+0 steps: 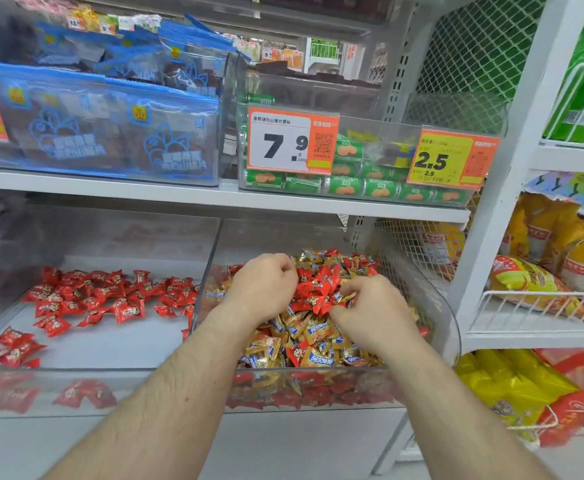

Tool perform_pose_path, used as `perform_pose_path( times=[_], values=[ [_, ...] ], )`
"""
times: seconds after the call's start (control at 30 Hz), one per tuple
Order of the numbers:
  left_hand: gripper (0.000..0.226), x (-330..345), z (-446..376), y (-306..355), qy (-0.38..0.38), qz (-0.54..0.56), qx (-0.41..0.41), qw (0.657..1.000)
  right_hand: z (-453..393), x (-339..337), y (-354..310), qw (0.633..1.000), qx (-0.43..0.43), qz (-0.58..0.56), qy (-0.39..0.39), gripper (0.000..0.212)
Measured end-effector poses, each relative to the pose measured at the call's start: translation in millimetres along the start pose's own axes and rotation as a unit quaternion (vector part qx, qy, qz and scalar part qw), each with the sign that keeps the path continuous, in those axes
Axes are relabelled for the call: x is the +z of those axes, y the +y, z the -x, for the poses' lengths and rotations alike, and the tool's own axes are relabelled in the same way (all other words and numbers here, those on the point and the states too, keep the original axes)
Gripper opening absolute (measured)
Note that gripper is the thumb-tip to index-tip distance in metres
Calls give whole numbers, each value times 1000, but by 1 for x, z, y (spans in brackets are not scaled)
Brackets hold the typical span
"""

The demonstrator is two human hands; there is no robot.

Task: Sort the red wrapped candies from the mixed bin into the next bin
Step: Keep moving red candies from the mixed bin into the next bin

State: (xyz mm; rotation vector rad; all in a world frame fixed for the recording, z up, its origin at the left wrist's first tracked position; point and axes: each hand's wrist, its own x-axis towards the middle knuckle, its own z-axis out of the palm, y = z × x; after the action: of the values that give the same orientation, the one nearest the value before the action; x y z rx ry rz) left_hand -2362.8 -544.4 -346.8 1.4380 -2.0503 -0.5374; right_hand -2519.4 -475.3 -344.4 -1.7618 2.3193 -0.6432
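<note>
Price tags [292, 140] read 7.9, 2.5; both hands [264, 289] in mixed bin [450, 327].

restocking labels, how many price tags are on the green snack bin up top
2: a white 7.9 tag at the bin's left front and a yellow 2.5 tag at its right front. Others may be hidden.

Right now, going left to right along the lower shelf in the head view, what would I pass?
Bin of red candies → left hand → heap of red candies in the mixed bin → right hand → white wire basket with yellow bags.
</note>
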Motion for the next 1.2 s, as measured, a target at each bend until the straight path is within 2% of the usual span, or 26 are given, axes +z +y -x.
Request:
perform_pose_path(
  times=[0.17,0.27,0.37,0.5,0.6,0.73,0.8,0.9,1.03,1.2],
  values=[
    [41,17,-11,-5,-83,-147,-15,985,-6,15,-6,996,-8,75,-37,18],
    [36,23,-11,-9,-53,-139,-24,989,-6,14,-5,996,-15,76,-48,16],
    [32,20,-7,-10,-19,-112,-31,993,-2,8,2,999,-25,27,-39,8],
    [18,7,2,-4,21,-48,-38,998,-1,-2,14,999,-27,-16,-8,24],
    [7,0,10,1,-5,-18,-20,1000,3,-9,19,996,-21,-83,27,23],
    [24,4,15,3,-57,-54,24,997,8,-13,20,979,6,-189,71,8],
    [24,6,16,4,-70,-92,36,993,8,-10,19,976,13,-205,70,17],
    [20,8,16,5,-101,-141,44,984,4,-5,16,985,5,-163,50,25],
    [35,8,12,4,-117,-173,62,976,1,1,10,997,-42,-59,40,10],
    [27,11,8,-1,-113,-172,74,976,0,10,0,996,-60,58,-10,35]
  ],
)
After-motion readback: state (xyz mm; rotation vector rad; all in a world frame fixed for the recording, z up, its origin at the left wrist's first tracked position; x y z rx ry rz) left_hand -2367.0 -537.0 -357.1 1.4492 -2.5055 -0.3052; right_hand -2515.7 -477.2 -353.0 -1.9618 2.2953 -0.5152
